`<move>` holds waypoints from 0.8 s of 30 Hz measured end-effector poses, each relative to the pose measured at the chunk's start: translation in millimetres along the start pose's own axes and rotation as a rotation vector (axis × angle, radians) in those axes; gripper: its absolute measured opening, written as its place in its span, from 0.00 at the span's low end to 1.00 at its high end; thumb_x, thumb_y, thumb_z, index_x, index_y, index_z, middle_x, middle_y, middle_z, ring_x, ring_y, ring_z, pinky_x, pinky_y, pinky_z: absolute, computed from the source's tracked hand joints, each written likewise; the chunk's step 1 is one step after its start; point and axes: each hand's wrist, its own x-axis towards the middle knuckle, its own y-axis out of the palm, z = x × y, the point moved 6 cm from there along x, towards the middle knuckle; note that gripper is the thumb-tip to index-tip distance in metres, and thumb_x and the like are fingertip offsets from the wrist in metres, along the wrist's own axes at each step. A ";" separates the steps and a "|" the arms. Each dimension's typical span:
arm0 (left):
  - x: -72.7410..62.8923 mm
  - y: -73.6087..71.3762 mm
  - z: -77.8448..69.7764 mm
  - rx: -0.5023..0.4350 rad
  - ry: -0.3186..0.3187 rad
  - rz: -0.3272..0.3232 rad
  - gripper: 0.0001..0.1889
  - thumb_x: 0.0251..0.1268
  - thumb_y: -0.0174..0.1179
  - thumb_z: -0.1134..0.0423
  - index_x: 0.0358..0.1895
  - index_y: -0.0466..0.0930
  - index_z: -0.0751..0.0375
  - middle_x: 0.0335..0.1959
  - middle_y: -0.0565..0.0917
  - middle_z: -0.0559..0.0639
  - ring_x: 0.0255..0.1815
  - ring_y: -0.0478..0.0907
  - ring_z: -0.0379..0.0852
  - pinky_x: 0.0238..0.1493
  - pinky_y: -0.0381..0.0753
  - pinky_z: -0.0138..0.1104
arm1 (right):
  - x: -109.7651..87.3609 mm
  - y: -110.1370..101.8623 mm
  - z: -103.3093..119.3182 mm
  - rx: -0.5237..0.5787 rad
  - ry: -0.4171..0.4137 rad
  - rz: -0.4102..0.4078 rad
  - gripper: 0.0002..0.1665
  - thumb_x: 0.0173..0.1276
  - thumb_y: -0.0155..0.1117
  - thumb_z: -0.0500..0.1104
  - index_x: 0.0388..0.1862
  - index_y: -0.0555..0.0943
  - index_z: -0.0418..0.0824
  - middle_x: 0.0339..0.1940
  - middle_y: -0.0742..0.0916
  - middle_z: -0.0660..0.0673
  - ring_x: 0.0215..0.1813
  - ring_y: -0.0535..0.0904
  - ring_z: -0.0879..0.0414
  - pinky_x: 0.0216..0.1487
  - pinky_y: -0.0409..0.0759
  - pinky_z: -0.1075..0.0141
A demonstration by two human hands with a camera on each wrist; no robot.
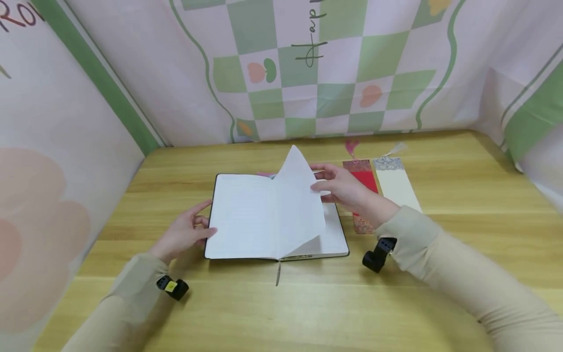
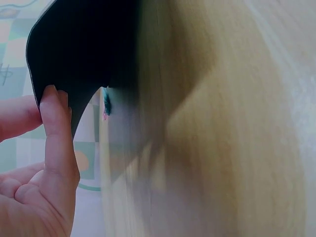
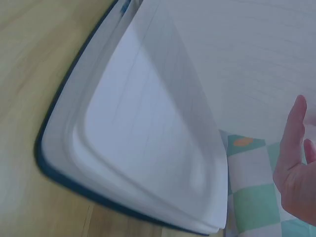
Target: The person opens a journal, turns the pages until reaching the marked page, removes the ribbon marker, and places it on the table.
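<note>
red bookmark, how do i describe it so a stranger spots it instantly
On the wooden table, find the open notebook. To its right, by the right hand, lies the red bookmark, with a pink tassel. It is nearer the notebook than the cream bookmark, whose tassel is pale, not pink.

The near stretch of desk lay open in front of the notebook, interrupted only by a thin ribbon. A gap ran beneath the notebook's raised left side, its outer edge obstructed by the left hand. The lifted page rose over the right half; the right hand blocked passage toward the red bookmark. A patterned curtain closed the far side.
</note>
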 end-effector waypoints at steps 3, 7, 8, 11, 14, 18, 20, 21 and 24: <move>-0.1 0.1 -0.1 -0.006 0.013 0.005 0.41 0.63 0.60 0.68 0.75 0.48 0.53 0.34 0.73 0.51 0.29 0.69 0.43 0.31 0.77 0.34 | 1.1 7.3 3.6 0.051 -0.024 0.020 0.34 0.69 0.51 0.33 0.72 0.56 0.37 0.59 0.71 0.39 0.50 0.74 0.57 0.55 0.75 0.57; -0.1 0.0 0.4 0.000 0.009 -0.001 0.41 0.63 0.61 0.67 0.75 0.48 0.52 0.35 0.73 0.51 0.28 0.68 0.42 0.31 0.77 0.34 | 2.0 20.0 7.2 0.083 -0.073 0.090 0.30 0.74 0.45 0.40 0.72 0.55 0.35 0.57 0.73 0.42 0.49 0.75 0.58 0.48 0.78 0.62; -0.1 0.0 0.7 0.005 0.004 -0.003 0.41 0.62 0.61 0.67 0.75 0.48 0.52 0.36 0.73 0.51 0.27 0.68 0.42 0.31 0.77 0.34 | 2.3 23.5 7.4 0.080 -0.079 0.110 0.30 0.75 0.43 0.42 0.72 0.55 0.35 0.58 0.72 0.41 0.49 0.75 0.57 0.47 0.78 0.62; 0.0 0.0 0.3 0.004 0.006 -0.006 0.41 0.62 0.61 0.67 0.75 0.48 0.52 0.36 0.74 0.52 0.25 0.68 0.40 0.31 0.77 0.34 | 3.8 35.3 5.2 0.023 -0.073 0.180 0.30 0.77 0.38 0.48 0.72 0.54 0.35 0.60 0.70 0.36 0.54 0.73 0.50 0.50 0.79 0.59; 0.2 0.1 -0.1 -0.006 0.017 -0.006 0.41 0.62 0.61 0.67 0.75 0.48 0.52 0.36 0.74 0.52 0.24 0.67 0.39 0.30 0.77 0.34 | 5.4 48.5 0.3 -0.140 -0.061 0.244 0.30 0.77 0.37 0.50 0.73 0.56 0.37 0.65 0.67 0.33 0.61 0.69 0.43 0.58 0.75 0.53; 0.6 0.2 -0.4 -0.021 0.033 0.002 0.41 0.63 0.61 0.67 0.76 0.47 0.53 0.35 0.74 0.51 0.25 0.68 0.39 0.30 0.76 0.34 | 7.0 65.9 -4.5 -0.508 -0.115 0.283 0.30 0.76 0.42 0.51 0.72 0.60 0.39 0.67 0.69 0.34 0.67 0.65 0.42 0.65 0.67 0.50; 0.8 0.3 -0.7 -0.033 0.040 0.009 0.41 0.64 0.60 0.67 0.76 0.47 0.53 0.34 0.73 0.50 0.25 0.67 0.39 0.30 0.76 0.33 | 8.1 73.8 -5.6 -0.692 -0.162 0.288 0.31 0.75 0.45 0.51 0.72 0.61 0.40 0.68 0.69 0.36 0.69 0.62 0.43 0.68 0.62 0.49; 1.2 0.2 -0.4 -0.036 0.041 0.012 0.40 0.64 0.60 0.67 0.76 0.47 0.53 0.34 0.73 0.50 0.25 0.68 0.40 0.30 0.76 0.33 | 8.8 77.3 -6.5 -0.765 -0.169 0.289 0.32 0.75 0.46 0.53 0.73 0.61 0.41 0.68 0.69 0.36 0.70 0.61 0.42 0.69 0.59 0.48; 1.4 -0.6 0.4 -0.053 0.046 0.018 0.40 0.65 0.59 0.67 0.76 0.47 0.53 0.34 0.74 0.50 0.26 0.69 0.40 0.30 0.76 0.32 | 11.3 87.0 -11.0 -0.924 -0.173 0.310 0.34 0.73 0.48 0.57 0.74 0.60 0.45 0.71 0.66 0.38 0.72 0.56 0.40 0.71 0.54 0.46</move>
